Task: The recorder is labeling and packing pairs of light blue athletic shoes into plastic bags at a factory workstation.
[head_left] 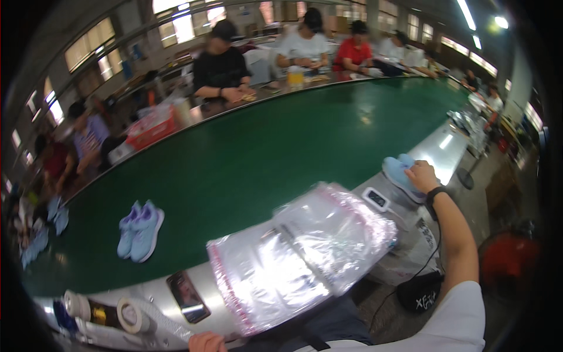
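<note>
In the head view, the right hand bends its fingers over a pair of light blue shoes and grips it on the metal ledge, at the right beyond the plastic bags. The left hand, partly cut off by the lower edge, has curled fingers; whether it holds anything, I cannot tell. It is near the lower left corner of the clear plastic bags, thin, glossy, crinkled rectangles with pinkish edges, laid flat over the ledge.

The belt is smooth, dark green and faintly shiny. A white tape roll is a thick ring; the phone is a dark, glossy slab.

Across the belt, a red crate holds pale, pinkish items too blurred to identify.

The gripped pair's long axis slants from upper left to lower right; the hand hides which end is the toe. Another blue pair on the belt points its toes toward the near edge, purple-lined openings at the far end.
</note>
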The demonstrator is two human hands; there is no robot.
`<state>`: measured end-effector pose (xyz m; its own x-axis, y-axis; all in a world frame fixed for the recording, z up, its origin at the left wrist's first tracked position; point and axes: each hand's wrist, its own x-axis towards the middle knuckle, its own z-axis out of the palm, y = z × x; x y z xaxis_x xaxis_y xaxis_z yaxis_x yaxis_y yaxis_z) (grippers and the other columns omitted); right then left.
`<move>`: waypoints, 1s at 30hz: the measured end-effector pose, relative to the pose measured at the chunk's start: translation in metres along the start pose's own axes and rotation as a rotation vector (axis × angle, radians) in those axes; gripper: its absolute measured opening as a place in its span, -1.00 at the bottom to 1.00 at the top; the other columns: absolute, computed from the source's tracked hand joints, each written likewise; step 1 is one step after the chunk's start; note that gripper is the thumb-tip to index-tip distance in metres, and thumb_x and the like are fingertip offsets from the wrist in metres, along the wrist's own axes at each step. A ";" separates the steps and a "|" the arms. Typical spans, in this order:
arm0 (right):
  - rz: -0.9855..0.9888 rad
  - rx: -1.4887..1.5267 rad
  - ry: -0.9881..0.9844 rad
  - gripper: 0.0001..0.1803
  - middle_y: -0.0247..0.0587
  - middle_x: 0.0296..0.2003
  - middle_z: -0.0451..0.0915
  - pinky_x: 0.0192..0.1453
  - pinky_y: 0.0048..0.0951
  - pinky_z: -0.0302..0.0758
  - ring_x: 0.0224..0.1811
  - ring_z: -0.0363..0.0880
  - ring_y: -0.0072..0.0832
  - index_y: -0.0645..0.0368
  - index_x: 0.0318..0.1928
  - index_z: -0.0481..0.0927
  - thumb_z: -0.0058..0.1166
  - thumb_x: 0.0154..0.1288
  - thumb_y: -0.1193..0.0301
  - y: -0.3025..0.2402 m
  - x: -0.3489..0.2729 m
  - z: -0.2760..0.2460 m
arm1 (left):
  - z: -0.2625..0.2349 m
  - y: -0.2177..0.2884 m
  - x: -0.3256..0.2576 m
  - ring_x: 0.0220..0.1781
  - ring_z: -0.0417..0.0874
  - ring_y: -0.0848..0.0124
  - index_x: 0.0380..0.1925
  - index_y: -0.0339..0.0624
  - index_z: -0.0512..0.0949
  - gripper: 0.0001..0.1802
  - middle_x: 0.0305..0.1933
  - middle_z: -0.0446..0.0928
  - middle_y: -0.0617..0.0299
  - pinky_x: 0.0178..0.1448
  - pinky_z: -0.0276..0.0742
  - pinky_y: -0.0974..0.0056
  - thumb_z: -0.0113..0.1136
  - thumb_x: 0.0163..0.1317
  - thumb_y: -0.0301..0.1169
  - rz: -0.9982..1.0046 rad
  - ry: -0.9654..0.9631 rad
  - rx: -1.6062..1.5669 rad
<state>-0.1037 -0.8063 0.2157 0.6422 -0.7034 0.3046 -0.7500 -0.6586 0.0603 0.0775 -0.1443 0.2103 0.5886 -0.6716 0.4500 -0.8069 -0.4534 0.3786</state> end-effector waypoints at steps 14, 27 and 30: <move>-1.387 0.263 0.002 -0.75 -0.10 -0.20 0.53 0.09 -0.18 0.37 0.01 0.42 -0.13 0.15 -0.32 0.60 0.21 0.01 0.28 -0.458 0.021 -0.182 | 0.033 -0.033 -0.084 -0.10 0.54 0.12 -0.11 -0.18 0.50 -0.63 -0.10 0.51 0.08 -0.01 0.47 0.15 0.21 0.00 -0.45 -0.399 0.128 -0.230; -1.412 -0.109 0.173 -0.83 -0.29 -0.20 0.52 -0.07 -0.28 0.45 -0.02 0.43 -0.33 -0.01 -0.35 0.66 0.12 -0.03 0.37 -0.752 0.033 -0.081 | 0.041 -0.049 -0.082 -0.19 0.56 0.06 -0.21 -0.19 0.51 -0.75 -0.22 0.54 0.03 -0.10 0.50 0.10 0.13 0.05 -0.44 -0.504 0.331 -0.261; -1.483 -0.105 0.204 -0.84 -0.33 -0.13 0.51 -0.03 -0.29 0.43 0.01 0.41 -0.36 -0.03 -0.36 0.67 0.12 -0.04 0.39 -0.773 0.026 -0.053 | 0.041 -0.054 -0.083 -0.25 0.58 0.09 -0.28 -0.18 0.53 -0.81 -0.26 0.56 0.06 -0.18 0.53 0.14 0.14 0.06 -0.44 -0.595 0.292 -0.371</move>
<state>0.4847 -0.3015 0.2272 0.7829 0.6215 0.0305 0.5308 -0.6927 0.4883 0.0702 -0.0877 0.1195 0.9502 -0.1694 0.2615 -0.3100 -0.4291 0.8484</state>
